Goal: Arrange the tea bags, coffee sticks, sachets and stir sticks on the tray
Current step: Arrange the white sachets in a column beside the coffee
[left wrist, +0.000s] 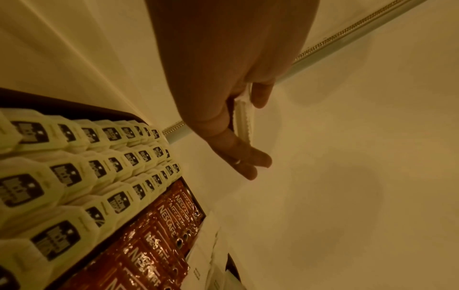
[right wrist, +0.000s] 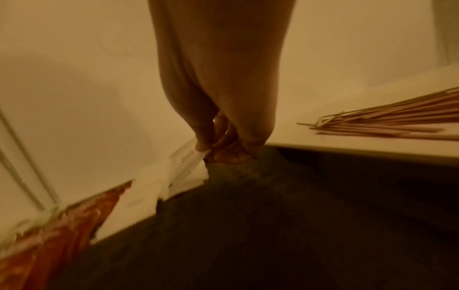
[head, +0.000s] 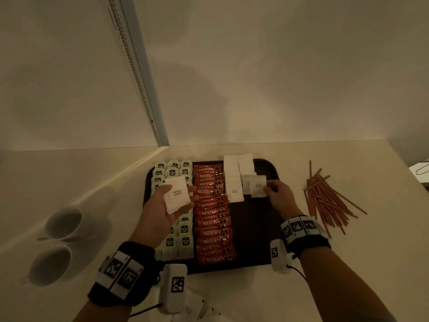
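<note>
On the pale desk [head: 301,287], your left hand [head: 162,212] holds spare sachets [head: 177,195]; your right hand [head: 279,194] pinches one sachet [head: 257,185] onto the tray [head: 253,233]. Next, lay it overlapping its row.

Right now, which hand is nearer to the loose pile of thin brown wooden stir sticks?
Right. The right hand is over the tray, just beside the stir sticks; the left hand is across the tray.

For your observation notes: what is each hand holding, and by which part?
Left hand holds a stack of white sugar sachets by its flat faces. Right hand pinches a sachet by its right edge.
</note>
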A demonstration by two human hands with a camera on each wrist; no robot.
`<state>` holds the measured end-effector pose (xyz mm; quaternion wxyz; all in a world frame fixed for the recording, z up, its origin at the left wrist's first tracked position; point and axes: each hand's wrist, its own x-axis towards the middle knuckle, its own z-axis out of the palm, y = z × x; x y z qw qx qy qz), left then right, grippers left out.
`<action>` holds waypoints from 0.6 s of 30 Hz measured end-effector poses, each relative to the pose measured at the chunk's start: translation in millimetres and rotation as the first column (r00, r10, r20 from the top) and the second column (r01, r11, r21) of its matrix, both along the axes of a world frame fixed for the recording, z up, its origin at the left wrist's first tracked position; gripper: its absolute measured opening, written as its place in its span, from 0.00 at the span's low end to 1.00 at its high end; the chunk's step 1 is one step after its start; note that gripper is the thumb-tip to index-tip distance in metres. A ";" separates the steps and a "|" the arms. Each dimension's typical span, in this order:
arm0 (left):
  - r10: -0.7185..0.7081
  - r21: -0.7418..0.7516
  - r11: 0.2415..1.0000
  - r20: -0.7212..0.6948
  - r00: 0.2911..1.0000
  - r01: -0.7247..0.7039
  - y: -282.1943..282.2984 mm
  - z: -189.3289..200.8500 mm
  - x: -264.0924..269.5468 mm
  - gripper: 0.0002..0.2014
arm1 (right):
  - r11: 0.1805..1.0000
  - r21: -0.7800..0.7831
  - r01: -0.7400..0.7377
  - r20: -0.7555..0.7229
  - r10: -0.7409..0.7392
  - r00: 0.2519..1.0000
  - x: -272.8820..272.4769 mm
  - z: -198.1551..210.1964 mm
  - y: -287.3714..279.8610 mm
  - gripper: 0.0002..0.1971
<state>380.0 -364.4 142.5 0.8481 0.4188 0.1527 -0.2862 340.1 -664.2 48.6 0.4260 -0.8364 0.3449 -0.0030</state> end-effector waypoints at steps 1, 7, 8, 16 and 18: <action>-0.002 0.014 1.000 -0.005 1.000 0.003 0.5 -0.7 0.4 0.14 | 1.000 -0.019 -0.010 -0.015 0.010 1.000 -1.1 -4.7 -0.9 0.13; -0.007 0.034 0.999 -0.036 0.999 0.008 2.4 -2.1 -1.1 0.15 | 0.999 -0.021 -0.027 -0.030 0.026 0.999 4.1 -14.5 7.0 0.10; -0.007 0.034 0.999 -0.039 0.999 0.008 2.3 -1.6 -1.1 0.15 | 0.999 -0.033 -0.022 -0.025 0.021 0.999 5.7 -15.4 8.4 0.10; -0.009 0.052 0.999 -0.052 0.999 0.011 -0.3 3.6 -2.3 0.13 | 0.984 -0.178 -0.002 -0.014 -0.001 1.000 13.7 -26.5 15.5 0.08; -0.006 0.077 0.997 -0.040 0.999 0.009 -1.2 3.7 -2.6 0.12 | 0.981 -0.195 0.000 -0.025 -0.005 1.000 14.0 -26.7 16.4 0.06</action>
